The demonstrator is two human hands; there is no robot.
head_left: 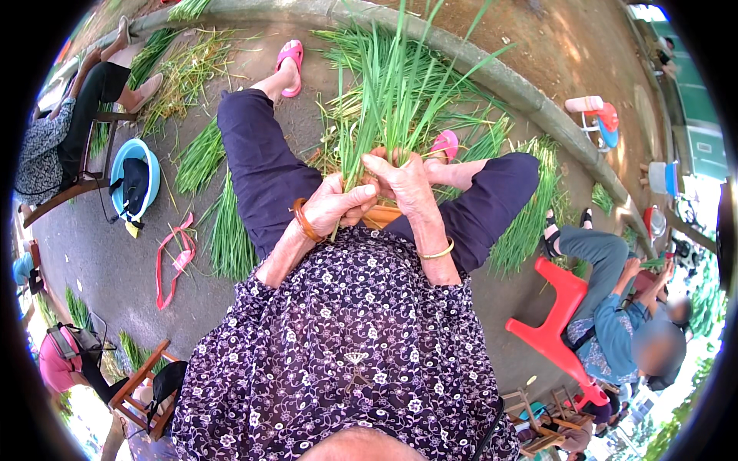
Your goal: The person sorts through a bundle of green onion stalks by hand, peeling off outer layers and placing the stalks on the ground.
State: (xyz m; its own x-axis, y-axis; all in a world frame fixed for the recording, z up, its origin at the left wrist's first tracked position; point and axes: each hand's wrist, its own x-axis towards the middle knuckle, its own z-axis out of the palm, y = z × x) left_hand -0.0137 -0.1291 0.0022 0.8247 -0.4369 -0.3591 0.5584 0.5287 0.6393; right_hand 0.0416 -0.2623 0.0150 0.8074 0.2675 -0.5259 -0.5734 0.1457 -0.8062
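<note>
Both my hands are closed on long green, grass-like stalks (388, 84) in front of my lap, with the leaves fanning away from me. My left hand (338, 203) grips the lower ends of one part, its thumb on top. My right hand (403, 184) is wrapped round another part just beside it, the two hands almost touching. An orange bracelet (304, 221) is on my left wrist and a pale yellow bangle (438, 249) on my right. Past my hands a loose heap of the same stalks (453, 84) lies on the ground.
Bundles of green stalks (231, 230) lie beside my left leg and others (530, 207) beyond my right knee. A blue basin (156, 173) with a black bag and a red strap (161, 265) are on the left. People sit nearby; a red stool (550, 323) stands on the right. A curb (507, 81) runs behind.
</note>
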